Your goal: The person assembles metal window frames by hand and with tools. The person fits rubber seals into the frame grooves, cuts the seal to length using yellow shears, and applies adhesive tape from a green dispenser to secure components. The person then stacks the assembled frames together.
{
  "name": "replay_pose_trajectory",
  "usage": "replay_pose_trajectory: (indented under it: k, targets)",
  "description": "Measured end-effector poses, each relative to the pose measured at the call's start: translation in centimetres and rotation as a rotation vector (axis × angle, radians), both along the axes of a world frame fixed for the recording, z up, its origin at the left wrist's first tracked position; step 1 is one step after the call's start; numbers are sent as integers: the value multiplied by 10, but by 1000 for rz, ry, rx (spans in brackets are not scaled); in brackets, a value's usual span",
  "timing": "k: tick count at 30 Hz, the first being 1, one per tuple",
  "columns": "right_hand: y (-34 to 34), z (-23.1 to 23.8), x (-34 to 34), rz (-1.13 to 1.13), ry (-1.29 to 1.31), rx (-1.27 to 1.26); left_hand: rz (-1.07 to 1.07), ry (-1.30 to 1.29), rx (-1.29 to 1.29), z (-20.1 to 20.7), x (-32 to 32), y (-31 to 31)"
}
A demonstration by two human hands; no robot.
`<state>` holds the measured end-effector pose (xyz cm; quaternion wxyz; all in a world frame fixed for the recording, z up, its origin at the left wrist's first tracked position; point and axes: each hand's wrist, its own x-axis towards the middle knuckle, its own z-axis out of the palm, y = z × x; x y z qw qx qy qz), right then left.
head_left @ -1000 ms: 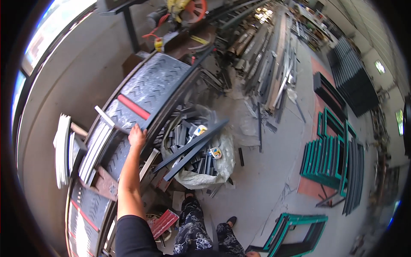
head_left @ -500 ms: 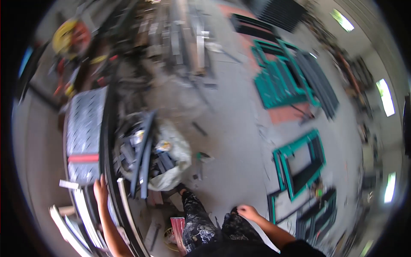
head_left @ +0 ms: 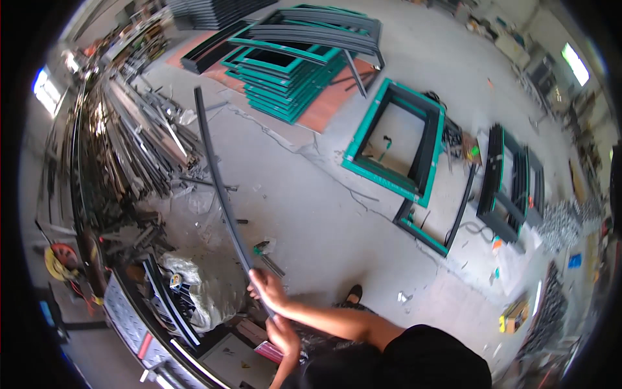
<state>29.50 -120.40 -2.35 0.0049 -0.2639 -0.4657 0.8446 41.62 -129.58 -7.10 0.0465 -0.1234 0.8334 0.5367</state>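
Observation:
A long, thin dark grey profile strip rises from my hands and slants up and to the left over the floor. My right hand is closed around it, reaching across my body. Just below, near the strip's lower end, my left hand is wrapped round it as well; part of that grip is blurred. To the left of my hands stands a whitish plastic sack with dark offcuts and strips in and beside it.
A metal-topped bench with a red band runs along the lower left. Long metal bars lie piled behind it. Green frames are stacked on a reddish sheet ahead; another green frame stands right. Dark frames stand farther right.
My view has turned to the right. My left hand has left the bench, and my right hand has come up from beside my leg; both now hold the strip.

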Motion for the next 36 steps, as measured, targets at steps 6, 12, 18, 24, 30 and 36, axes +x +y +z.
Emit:
replay_pose_trajectory:
  k: [6, 12, 18, 24, 30, 36]
  targets:
    - [225, 57, 58, -164, 172, 588, -557, 88, 238, 41, -4, 181]
    - [331, 74, 98, -86, 233, 960, -536, 200, 727, 138, -119, 308]
    - [380, 20, 70, -5, 111, 974, -566, 44, 870, 154, -221, 407]
    - [454, -8, 12, -317, -92, 1031, -599, 272, 776, 173, -359, 510]
    - [486, -72, 70, -470, -516, 1205, -721, 351, 837, 237, -572, 649]
    - [464, -101, 220, -584, -794, 1280, -862, 225, 728, 291, -831, 825]
